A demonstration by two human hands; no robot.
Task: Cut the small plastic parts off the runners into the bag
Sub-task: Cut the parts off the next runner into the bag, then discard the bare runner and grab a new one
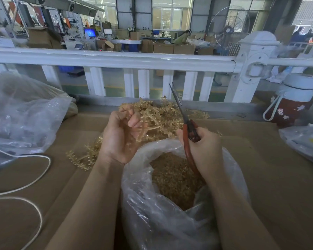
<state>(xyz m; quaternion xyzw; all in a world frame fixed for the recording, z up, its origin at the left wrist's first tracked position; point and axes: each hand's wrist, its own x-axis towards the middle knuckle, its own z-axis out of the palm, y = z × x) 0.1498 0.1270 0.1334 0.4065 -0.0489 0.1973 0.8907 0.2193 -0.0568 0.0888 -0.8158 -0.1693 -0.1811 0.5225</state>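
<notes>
A factory floor with stacked cartons, a lit monitor and a standing fan lies beyond a white railing [116, 60] that borders the far edge of the brown cardboard-covered work surface [271, 159]. At the centre of the surface, nearest the person, stands an open clear plastic bag [152, 204], partly filled with small tan cut parts [172, 175]. Behind the bag's mouth lies a tangled heap of tan runners [163, 114] with parts attached; one separate runner piece [87, 156] lies flat to the left of the bag. The left hand [119, 134] is palm-up above the far left rim of the bag, fingers curled around a runner drawn from the heap. The right hand [204, 150] is over the bag's right rim, grasping the red handles of a pair of scissors [183, 116]; the blades point up and away, slightly parted, beside the heap and apart from the held runner. At the left sits a large crumpled clear bag [25, 114], with a white cord [40, 175] looping across the surface in front of it. At the right stand a red bottle with white lid [293, 103] and another clear bag [304, 141].
</notes>
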